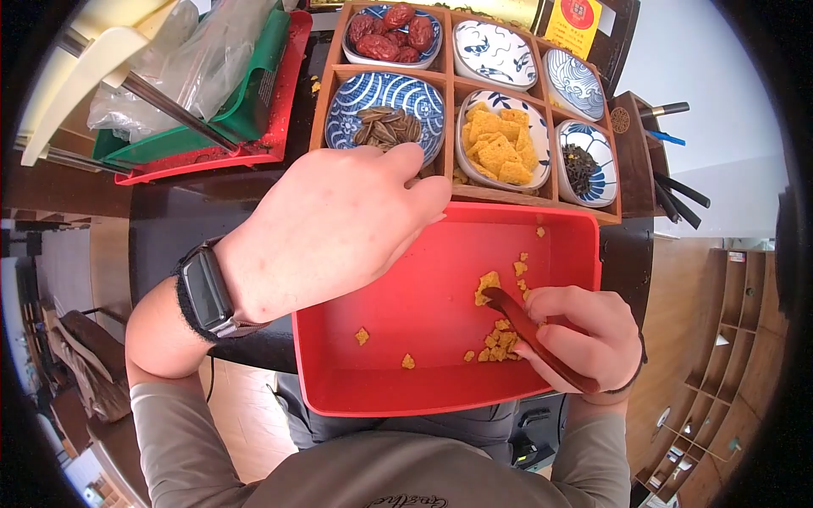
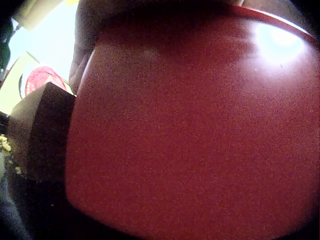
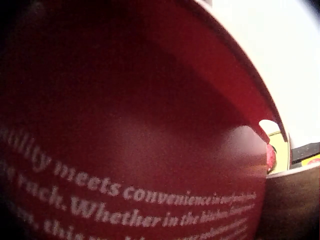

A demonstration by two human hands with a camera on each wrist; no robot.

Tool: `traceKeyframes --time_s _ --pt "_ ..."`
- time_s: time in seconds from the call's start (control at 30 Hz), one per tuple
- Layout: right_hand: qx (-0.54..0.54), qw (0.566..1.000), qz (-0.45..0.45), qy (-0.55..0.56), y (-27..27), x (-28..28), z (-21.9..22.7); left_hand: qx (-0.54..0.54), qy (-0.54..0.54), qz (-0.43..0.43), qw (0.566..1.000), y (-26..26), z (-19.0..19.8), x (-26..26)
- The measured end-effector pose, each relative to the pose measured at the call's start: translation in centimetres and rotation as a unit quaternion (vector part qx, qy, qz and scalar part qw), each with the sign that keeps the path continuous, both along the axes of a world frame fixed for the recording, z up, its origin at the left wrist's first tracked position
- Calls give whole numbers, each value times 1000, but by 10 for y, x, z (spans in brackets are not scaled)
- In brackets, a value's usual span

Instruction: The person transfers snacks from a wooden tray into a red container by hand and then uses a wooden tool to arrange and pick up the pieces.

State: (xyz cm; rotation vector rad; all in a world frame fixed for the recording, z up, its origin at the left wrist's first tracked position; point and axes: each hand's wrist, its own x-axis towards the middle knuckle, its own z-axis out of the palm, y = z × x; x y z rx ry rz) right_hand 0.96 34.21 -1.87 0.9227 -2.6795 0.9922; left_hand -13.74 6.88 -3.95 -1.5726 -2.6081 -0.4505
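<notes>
My left hand (image 1: 326, 220) grips the far rim of a red plastic bin (image 1: 398, 296), near its left part; fingertips are partly hidden. In the left wrist view the bin's smooth wall (image 2: 190, 130) fills most of the picture. Low over the bin's right side, my right hand (image 1: 589, 334) holds dark brown wooden tongs (image 1: 542, 347). Their tip meets a yellow cracker piece (image 1: 486, 283). More broken yellow bits (image 1: 498, 343) lie in the bin, mostly near this hand. Printed white lettering (image 3: 150, 200) shows on the bin's wall in the right wrist view.
Behind the bin stands a compartmented wooden tray (image 1: 449, 85) with bowls of red dates (image 1: 389, 35), sunflower seeds (image 1: 385, 127), yellow crackers (image 1: 500, 144) and dark tea leaves (image 1: 580, 169). A green bin (image 1: 246, 106) with plastic bags is at left, a pen holder (image 1: 639, 144) at right.
</notes>
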Motion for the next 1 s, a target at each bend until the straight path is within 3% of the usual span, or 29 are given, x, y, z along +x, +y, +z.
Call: traceKeyframes --time_s 0.37,0.77,1.0 --pt "35 997 -70 19 -7 -2 8 0 -3 -1 1000 0 0 0" --pt "-23 999 -48 11 3 -6 -3 0 -5 0 1000 1 1 0" --pt "-67 992 -109 13 2 -7 0 -1 -6 0 1000 0 1 0"
